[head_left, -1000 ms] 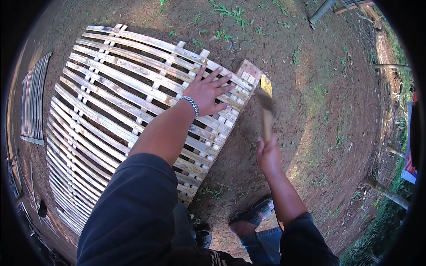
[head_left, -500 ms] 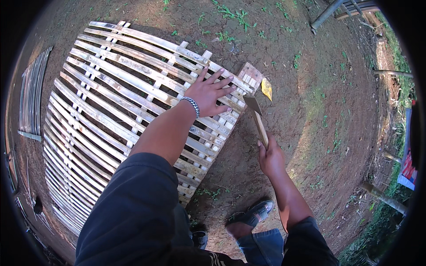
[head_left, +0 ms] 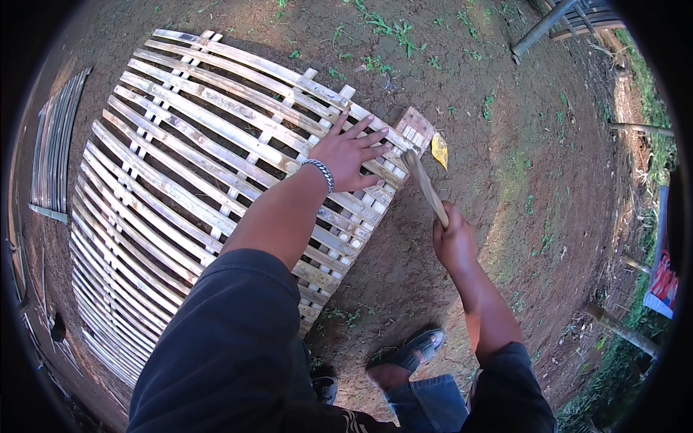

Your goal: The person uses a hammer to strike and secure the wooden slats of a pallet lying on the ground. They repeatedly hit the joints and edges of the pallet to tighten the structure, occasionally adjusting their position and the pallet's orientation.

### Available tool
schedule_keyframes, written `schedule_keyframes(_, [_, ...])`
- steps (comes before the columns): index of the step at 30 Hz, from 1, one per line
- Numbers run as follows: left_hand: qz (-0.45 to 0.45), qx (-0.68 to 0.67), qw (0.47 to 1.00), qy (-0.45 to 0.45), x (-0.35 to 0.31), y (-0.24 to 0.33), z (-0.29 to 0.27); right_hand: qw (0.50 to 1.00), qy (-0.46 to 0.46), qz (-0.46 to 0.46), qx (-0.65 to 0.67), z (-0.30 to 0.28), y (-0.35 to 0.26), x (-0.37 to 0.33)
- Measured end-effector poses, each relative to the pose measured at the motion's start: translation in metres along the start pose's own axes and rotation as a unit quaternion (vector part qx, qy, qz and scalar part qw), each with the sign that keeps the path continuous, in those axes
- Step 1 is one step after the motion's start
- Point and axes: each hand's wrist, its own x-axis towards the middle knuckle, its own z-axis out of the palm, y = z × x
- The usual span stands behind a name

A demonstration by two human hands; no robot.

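A large panel of split-bamboo slats (head_left: 209,148), laid over crosswise strips, lies on the ground at the left. My left hand (head_left: 350,155), with a chain bracelet at the wrist, rests on the panel near its right-hand corner, palm down and fingers spread. In my closed right hand (head_left: 455,242) is the wooden handle of a bladed tool (head_left: 427,186). The tool's far end meets the slat ends at the corner; its metal part is blurred. Below that corner is a wooden block (head_left: 413,124), partly covered by the slats.
A yellow leaf (head_left: 439,151) lies beside the block. Another stack of slats (head_left: 58,144) rests at the far left. My sandalled foot (head_left: 415,352) stands below the panel. Wooden posts (head_left: 624,328) and a coloured banner (head_left: 663,270) line the right side.
The tool's far end has come up and round onto the slat ends, and its flat metal face is no longer plain to see. My right hand has risen slightly rightward. My left hand stays spread on the panel.
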Motion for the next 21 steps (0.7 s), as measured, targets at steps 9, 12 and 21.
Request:
schedule_keyframes(9, [-0.009, 0.007, 1.0, -0.005, -0.001, -0.003, 0.001, 0.989, 0.005, 0.069, 0.129, -0.019, -0.034, 0.002])
schedule_keyframes(12, [-0.006, 0.005, 1.0, -0.007, 0.004, 0.0, -0.002, 0.987, -0.128, 0.087, 0.035, -0.01, -0.011, 0.007])
schedule_keyframes(21, [-0.005, 0.001, 1.0, 0.006, 0.002, -0.001, -0.001, 0.988, -0.121, 0.096, 0.019, -0.015, -0.017, 0.001])
